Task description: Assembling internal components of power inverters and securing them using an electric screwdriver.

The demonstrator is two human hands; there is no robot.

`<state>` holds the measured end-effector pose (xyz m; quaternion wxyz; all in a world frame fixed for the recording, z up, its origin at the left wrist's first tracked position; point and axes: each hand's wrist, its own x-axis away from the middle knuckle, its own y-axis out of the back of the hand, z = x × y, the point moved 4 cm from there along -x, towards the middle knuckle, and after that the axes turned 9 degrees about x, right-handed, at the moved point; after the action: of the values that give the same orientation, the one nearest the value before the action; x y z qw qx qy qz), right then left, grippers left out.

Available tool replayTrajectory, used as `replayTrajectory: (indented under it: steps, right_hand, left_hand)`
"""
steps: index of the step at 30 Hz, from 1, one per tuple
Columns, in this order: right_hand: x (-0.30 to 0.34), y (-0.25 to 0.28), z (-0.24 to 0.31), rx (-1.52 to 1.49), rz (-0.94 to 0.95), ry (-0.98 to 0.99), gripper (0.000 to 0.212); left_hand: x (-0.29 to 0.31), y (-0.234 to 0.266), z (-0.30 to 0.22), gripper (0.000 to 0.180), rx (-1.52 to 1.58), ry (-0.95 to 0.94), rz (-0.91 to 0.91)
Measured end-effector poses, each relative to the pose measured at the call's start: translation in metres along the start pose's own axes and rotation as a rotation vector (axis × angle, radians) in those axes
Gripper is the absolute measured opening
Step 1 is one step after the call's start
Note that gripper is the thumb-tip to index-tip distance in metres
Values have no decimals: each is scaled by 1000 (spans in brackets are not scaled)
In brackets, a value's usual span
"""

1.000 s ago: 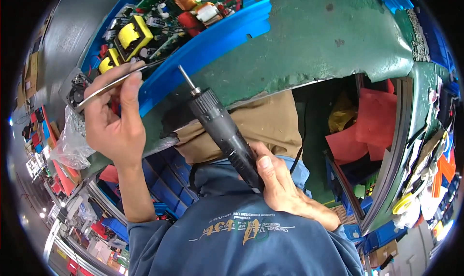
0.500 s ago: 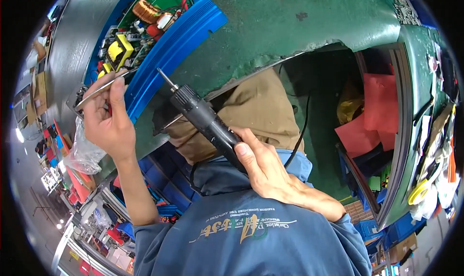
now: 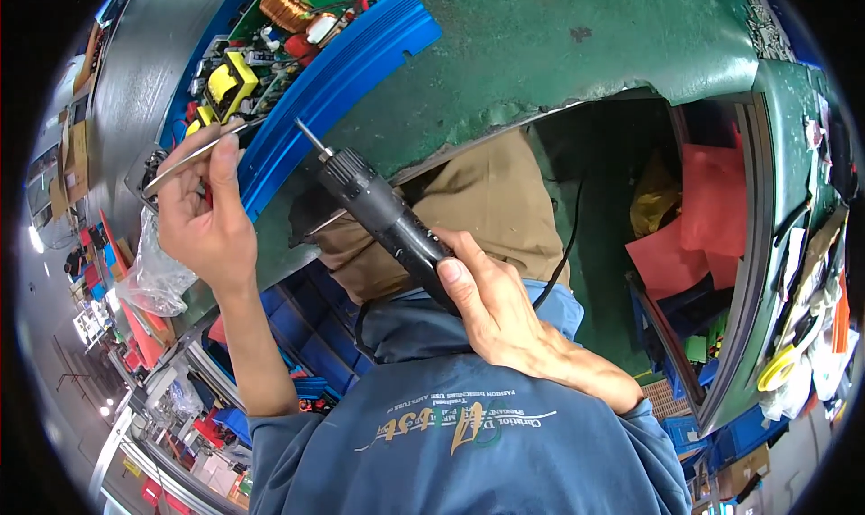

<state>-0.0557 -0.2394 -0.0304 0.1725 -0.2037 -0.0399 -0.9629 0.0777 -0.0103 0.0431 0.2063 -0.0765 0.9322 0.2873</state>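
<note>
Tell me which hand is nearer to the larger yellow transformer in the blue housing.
Left. The left hand, pinching a thin metal strip, is just below the larger yellow transformer in the view; the right hand is farther off, lower right, around the black electric screwdriver.

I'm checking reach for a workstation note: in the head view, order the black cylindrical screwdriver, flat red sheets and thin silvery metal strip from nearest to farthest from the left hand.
1. Thin silvery metal strip: in the left hand itself.
2. Black cylindrical screwdriver: to its right, in the right hand.
3. Flat red sheets: far right, beyond the lap.
</note>
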Motion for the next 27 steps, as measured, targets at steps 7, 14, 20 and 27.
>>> replayTrajectory:
  steps: [7,14,20,27]
  right_hand:
    - [-1,-6,-2,-511,235,-190,68]
    - [13,-7,-6,-487,285,-281,71]
    - [20,-7,8,-647,388,-411,92]
    - [18,-11,10,-654,326,-540,104]
  left_hand:
    - [5,9,-4,16,-21,37,7]
    - [-5,7,-13,19,2,-65,119]
    - [-12,14,-4,29,59,-126,119]
    - [-17,14,-3,28,101,-90,198]
